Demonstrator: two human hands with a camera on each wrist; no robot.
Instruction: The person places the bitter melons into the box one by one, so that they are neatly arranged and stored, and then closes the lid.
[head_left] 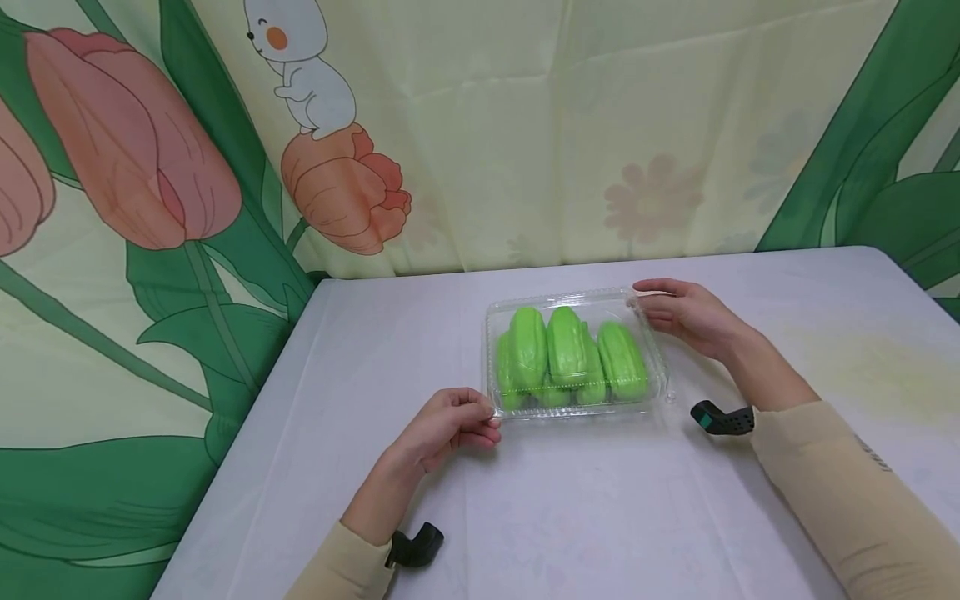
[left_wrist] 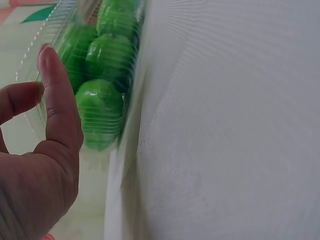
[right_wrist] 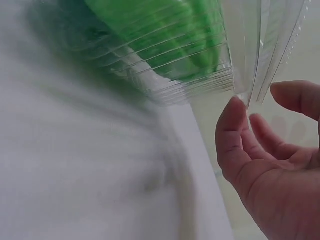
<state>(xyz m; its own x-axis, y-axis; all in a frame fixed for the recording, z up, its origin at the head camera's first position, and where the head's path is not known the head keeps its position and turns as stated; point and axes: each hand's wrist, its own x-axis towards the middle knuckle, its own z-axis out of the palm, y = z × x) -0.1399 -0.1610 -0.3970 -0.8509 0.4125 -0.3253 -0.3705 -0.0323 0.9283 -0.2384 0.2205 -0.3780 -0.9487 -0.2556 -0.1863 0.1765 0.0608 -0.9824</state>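
Observation:
A clear plastic clamshell box [head_left: 573, 408] sits toward the back of the table, its lid down. Inside lie several bright green, oblong pieces [head_left: 567, 346] with lengthwise ridges, like small gourds. My left hand [head_left: 453, 425] pinches the box's near left corner at the rim. In the left wrist view, the left thumb [left_wrist: 60, 95] lies along the clear side, with a fingertip across the rim from it. My right hand [head_left: 690, 317] is at the far right corner. The right wrist view shows the right thumb [right_wrist: 232, 120] and fingers on either side of the rim.
A white cloth covers the table [head_left: 360, 358]. Behind it hangs a curtain [head_left: 510, 167] printed with tulips and a white animal. Black wrist cameras [head_left: 416, 546] are strapped at both cream sleeves [head_left: 840, 492].

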